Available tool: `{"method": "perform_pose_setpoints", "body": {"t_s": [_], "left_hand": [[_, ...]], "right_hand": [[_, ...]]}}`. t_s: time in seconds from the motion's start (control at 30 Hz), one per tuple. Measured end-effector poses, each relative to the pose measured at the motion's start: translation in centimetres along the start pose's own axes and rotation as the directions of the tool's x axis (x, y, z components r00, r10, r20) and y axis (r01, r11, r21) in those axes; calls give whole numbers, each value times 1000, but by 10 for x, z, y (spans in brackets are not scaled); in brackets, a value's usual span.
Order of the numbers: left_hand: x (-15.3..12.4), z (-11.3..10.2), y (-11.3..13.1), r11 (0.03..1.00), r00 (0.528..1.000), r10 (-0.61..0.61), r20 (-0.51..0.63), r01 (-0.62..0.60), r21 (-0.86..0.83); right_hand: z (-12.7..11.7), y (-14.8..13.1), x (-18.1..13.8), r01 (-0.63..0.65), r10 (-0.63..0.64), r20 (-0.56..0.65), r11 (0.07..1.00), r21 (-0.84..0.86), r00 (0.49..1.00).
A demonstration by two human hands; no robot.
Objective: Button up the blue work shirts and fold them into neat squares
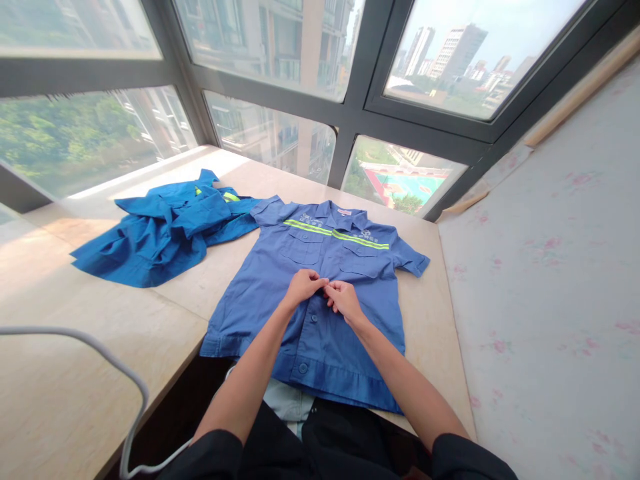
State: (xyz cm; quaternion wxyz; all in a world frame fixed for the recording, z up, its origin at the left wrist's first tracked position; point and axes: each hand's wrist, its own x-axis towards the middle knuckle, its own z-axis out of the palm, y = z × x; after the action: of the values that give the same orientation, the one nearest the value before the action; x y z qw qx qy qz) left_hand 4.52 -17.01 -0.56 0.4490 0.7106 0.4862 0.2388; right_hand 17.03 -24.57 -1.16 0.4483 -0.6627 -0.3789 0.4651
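A blue short-sleeved work shirt (270, 280) lies spread face up on the pale ledge, its collar toward the window. Yellow-green stripes and white lettering run across its chest above two flap pockets. My left hand (304, 287) and my right hand (343, 298) meet at the middle of the front placket, fingertips pinched together on its edge. Whatever button sits between them is hidden by the fingers. Below the hands, a button (314, 319) and a lower button (303, 368) show on the placket. The shirt's hem hangs over the ledge's front edge.
A crumpled, brighter blue garment (165, 227) with yellow-green strips lies to the left, touching the shirt's sleeve. A grey-white cable (120, 363) loops at the lower left. Dark-framed windows (357, 113) rise behind the ledge (55, 373), and a flowered wall (540, 300) stands at the right.
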Motion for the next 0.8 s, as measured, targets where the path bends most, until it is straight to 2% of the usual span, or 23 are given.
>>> {"method": "perform_pose_setpoints", "body": {"t_s": [0.43, 0.63, 0.8], "left_hand": [[-2, 6, -1, 993, 992, -37, -119, 50, 105], [-3, 5, -4, 998, 992, -60, -115, 62, 15], [-3, 4, -10, 995, 995, -61, -82, 54, -84]], "right_hand": [[10, 7, -2, 68, -73, -130, 997, -43, 989], [11, 7, -5, 101, -108, -154, 994, -50, 982], [7, 6, -1, 38, -37, -89, 999, 11, 995]]}}
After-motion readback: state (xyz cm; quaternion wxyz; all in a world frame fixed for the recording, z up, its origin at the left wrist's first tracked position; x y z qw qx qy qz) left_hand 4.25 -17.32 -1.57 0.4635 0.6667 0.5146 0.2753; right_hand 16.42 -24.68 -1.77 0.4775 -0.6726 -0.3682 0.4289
